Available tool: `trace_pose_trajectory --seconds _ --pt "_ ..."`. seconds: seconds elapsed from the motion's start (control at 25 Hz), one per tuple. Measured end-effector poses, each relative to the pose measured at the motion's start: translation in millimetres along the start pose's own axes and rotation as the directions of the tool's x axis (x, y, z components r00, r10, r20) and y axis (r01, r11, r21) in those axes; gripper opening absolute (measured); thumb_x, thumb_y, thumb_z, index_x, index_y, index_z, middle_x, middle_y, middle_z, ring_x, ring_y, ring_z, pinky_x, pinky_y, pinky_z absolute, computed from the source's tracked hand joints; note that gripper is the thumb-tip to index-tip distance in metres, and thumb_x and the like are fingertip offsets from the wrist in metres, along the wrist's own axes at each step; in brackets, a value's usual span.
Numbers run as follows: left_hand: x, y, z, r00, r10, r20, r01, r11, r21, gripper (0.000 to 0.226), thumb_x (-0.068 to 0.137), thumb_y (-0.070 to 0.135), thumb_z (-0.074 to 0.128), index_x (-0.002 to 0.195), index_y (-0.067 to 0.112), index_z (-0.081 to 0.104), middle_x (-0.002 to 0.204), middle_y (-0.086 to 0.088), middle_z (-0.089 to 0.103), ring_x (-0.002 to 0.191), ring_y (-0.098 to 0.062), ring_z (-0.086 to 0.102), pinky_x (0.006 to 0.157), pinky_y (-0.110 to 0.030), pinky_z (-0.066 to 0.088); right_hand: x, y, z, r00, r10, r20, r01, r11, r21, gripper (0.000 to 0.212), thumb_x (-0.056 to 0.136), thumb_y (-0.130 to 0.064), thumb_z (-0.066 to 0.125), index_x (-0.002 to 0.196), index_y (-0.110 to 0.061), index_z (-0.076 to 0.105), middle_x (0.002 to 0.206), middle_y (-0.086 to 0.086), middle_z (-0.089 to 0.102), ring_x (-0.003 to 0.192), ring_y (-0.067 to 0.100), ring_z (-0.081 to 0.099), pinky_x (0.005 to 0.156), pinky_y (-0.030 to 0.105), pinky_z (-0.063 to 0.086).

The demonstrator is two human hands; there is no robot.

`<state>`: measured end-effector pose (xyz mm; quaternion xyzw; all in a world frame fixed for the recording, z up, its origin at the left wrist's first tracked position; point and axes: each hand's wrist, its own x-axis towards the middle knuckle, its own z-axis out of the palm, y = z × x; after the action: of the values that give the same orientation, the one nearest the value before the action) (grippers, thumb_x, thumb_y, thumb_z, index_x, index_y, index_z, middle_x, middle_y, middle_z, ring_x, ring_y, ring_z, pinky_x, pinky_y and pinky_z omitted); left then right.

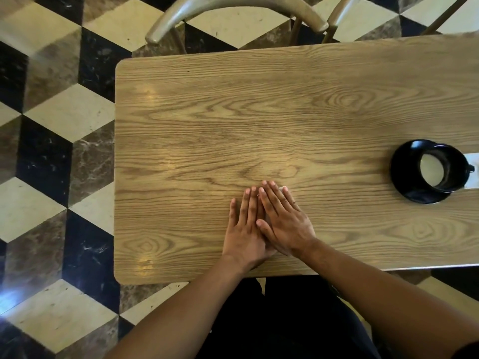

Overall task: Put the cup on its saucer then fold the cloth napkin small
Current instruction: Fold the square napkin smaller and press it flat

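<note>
A black cup (447, 168) with a pale inside stands on its black saucer (404, 174) at the right of the wooden table (233, 112). Near the table's front edge my left hand (245, 229) and my right hand (285, 218) lie flat with straight fingers, the right partly over the left. They press down on a small folded white napkin (283, 188), of which only a corner shows past my right fingertips; the rest is hidden under my hands.
Two chair backs (233, 11) stand at the table's far side. A pale flat object (473, 161) lies behind the saucer at the right edge of view. The floor (51, 151) around the table is checkered marble.
</note>
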<state>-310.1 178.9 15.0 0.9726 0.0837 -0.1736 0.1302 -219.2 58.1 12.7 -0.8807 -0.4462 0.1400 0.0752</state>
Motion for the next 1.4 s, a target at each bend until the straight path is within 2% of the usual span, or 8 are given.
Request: trace_pose_trajectory --seconds 0.28,0.44,0.68,0.8,0.88,1.08,1.2,1.4 --pt "0 -1 0 0.997 0.028 -0.076 -0.028 1.0 -0.002 0.119 0.083 0.075 0.049 0.162 -0.001 0.0 0.172 -0.021 -0.002 0.16 -0.033 -0.006 0.126 -0.062 0.016 2 2 -4 0.999 -0.015 0.045 0.016 1.0 -0.018 0.076 0.105 -0.052 0.023 0.161 -0.003 0.009 0.171 0.012 0.005 0.159 0.023 -0.002 0.128 0.043 0.006" --pt "-5 -14 4 0.981 0.065 -0.184 -0.067 0.998 -0.006 0.116 0.086 0.08 0.047 0.16 -0.004 0.015 0.17 -0.024 0.009 0.16 -0.036 0.007 0.126 -0.061 0.018 -5 20 -11 1.0 -0.026 0.018 0.026 1.0 0.007 0.066 0.105 -0.038 0.026 0.16 -0.004 0.014 0.17 0.013 0.009 0.158 0.025 0.004 0.128 0.042 0.004" --pt "-8 -20 4 0.982 0.073 -0.172 -0.079 0.996 -0.031 0.13 0.076 0.086 0.052 0.161 -0.002 0.007 0.171 -0.023 0.003 0.16 -0.036 0.002 0.127 -0.061 0.015 -1 34 -19 0.988 -0.145 0.058 0.149 0.985 -0.088 0.085 0.094 -0.043 0.045 0.159 0.002 0.014 0.169 0.02 0.007 0.158 0.03 0.0 0.128 0.046 0.004" --pt "-16 -30 1 0.955 0.114 -0.272 -0.141 0.987 -0.081 0.116 0.081 0.072 0.057 0.159 -0.005 0.019 0.17 -0.024 0.01 0.16 -0.036 0.007 0.127 -0.061 0.015 8 18 -17 0.98 -0.201 -0.013 0.198 0.974 -0.114 0.076 0.1 -0.043 0.037 0.16 0.0 0.017 0.169 0.019 0.01 0.158 0.032 0.004 0.128 0.047 0.007" --pt "-22 -54 1 0.951 0.073 -0.299 -0.091 0.995 -0.046 0.105 0.086 0.063 0.054 0.159 -0.004 0.021 0.17 -0.024 0.011 0.16 -0.037 0.008 0.126 -0.062 0.016 15 8 -13 0.976 -0.218 -0.024 0.213 0.968 -0.135 0.074 0.103 -0.049 0.032 0.161 -0.005 0.018 0.17 0.016 0.01 0.158 0.032 0.004 0.127 0.052 0.008" --pt "-18 -120 0 0.947 -0.203 -0.247 0.215 0.976 0.022 0.09 0.098 0.06 0.033 0.161 -0.001 0.012 0.171 -0.024 0.002 0.16 -0.038 -0.001 0.128 -0.061 0.007 35 4 0 0.985 -0.174 0.003 0.172 0.971 -0.167 0.077 0.102 -0.06 0.033 0.162 -0.015 0.017 0.171 0.012 0.008 0.158 0.035 0.003 0.125 0.06 0.01" --pt "-12 -132 6 0.945 -0.22 -0.24 0.233 0.972 0.025 0.09 0.099 0.063 0.028 0.162 0.002 0.008 0.172 -0.021 -0.001 0.16 -0.036 -0.004 0.128 -0.061 0.005 36 5 9 0.984 -0.18 -0.015 0.175 0.97 -0.166 0.078 0.1 -0.06 0.035 0.163 -0.018 0.016 0.172 0.01 0.007 0.158 0.035 0.003 0.124 0.06 0.01" --pt "-12 -133 13 0.933 -0.225 -0.279 0.237 0.972 0.008 0.094 0.096 0.064 0.036 0.163 0.004 0.009 0.173 -0.018 -0.001 0.161 -0.034 -0.003 0.128 -0.059 0.003 38 2 12 0.991 -0.133 0.01 0.133 0.977 -0.168 0.078 0.097 -0.062 0.037 0.162 -0.022 0.02 0.172 0.007 0.007 0.158 0.032 0.002 0.124 0.06 0.009"
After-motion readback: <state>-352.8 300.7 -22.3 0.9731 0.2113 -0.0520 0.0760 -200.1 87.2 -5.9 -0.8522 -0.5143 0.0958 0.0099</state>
